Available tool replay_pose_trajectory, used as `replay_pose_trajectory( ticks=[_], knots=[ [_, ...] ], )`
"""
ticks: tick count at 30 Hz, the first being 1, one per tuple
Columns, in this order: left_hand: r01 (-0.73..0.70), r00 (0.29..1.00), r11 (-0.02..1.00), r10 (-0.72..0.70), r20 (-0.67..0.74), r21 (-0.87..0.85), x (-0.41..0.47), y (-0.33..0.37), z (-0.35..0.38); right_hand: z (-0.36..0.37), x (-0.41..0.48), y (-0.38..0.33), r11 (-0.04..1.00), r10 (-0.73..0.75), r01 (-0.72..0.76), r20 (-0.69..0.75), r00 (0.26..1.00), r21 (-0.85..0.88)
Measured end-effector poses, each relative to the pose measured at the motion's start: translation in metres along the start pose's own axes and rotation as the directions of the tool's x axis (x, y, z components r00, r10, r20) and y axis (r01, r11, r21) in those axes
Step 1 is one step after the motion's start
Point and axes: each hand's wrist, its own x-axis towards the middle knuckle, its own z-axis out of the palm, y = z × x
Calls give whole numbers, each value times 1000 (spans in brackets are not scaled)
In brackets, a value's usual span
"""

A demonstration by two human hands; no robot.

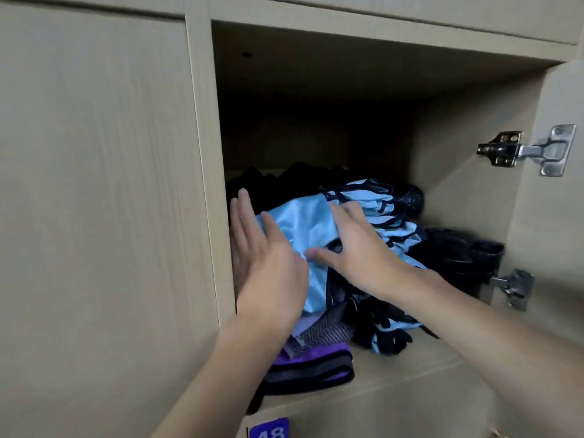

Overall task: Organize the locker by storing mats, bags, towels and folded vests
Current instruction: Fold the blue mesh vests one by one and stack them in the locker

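Note:
Inside the open locker, a folded light-blue vest tops a pile at the left. My left hand lies flat against its left side, fingers straight. Flat on top of the vest, my right hand presses with spread fingers. To the right is a stack of more blue vests with dark trim. Beneath the top vest are grey striped cloth and a purple and black folded mat. Dark bags sit at the right back.
The locker door stands open at the right, with two metal hinges. A closed door adjoins on the left. A blue number plate marks the locker below. The shelf's front right part is bare wood.

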Motion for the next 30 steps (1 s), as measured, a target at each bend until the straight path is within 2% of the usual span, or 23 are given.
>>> replay_pose_trajectory(
  ticks=[1,2,3,5,8,11,13,18,24,30],
  knots=[
    [-10,999,994,6,38,105,-3,-3,7,8,2,2,973,-52,56,24,998,-225],
    [-21,998,982,9,65,186,-7,-7,13,15,1,5,923,-110,104,5,994,-369],
    [-21,997,974,5,72,224,-11,-11,21,18,-1,7,895,-149,125,-23,989,-429],
    [-10,998,968,-7,65,252,-20,-18,31,20,-4,10,878,-253,216,-31,967,-427],
    [-20,996,971,-2,93,238,-26,-19,33,21,-2,17,810,-360,351,74,930,-470],
    [-40,975,965,-19,221,259,-36,-18,32,23,3,17,835,-249,303,174,953,-459],
    [-59,960,958,-23,280,280,-42,-18,32,25,7,15,824,-250,318,203,947,-468],
    [-54,961,948,-36,274,314,-41,-23,37,16,0,20,833,-290,352,206,935,-427],
    [-11,948,931,-106,299,364,-28,-20,41,24,15,20,823,-199,316,281,939,-473],
    [-39,950,958,-52,307,283,-38,-24,39,28,15,19,822,-138,284,312,940,-493]
  ],
)
